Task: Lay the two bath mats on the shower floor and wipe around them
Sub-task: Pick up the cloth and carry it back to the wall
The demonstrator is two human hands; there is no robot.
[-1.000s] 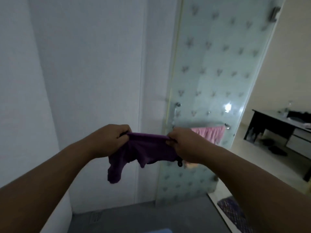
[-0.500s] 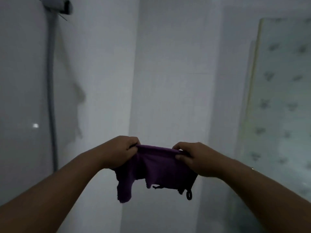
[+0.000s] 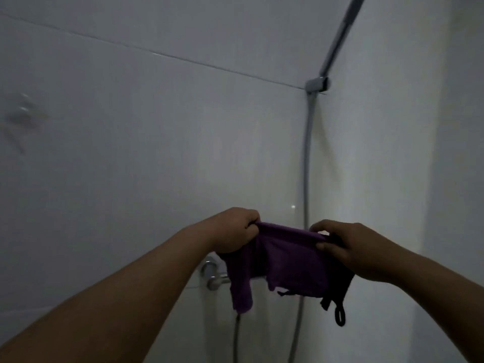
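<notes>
we are judging the main risk as a slip: the small purple wiping cloth (image 3: 285, 260) is hanging limp, held only along its top edge, so loosening either pinch could drop a corner. our left hand (image 3: 233, 233) and right hand (image 3: 345, 248) are both pinching that edge with curled fingers, the cloth stretched between them, mats and floor out of view.

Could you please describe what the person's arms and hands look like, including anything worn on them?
Both forearms are bare as far as the frame shows: no sleeves, watch or bracelets. The left hand and right hand wear no gloves, and no rings are discernible in the dim light.
</notes>
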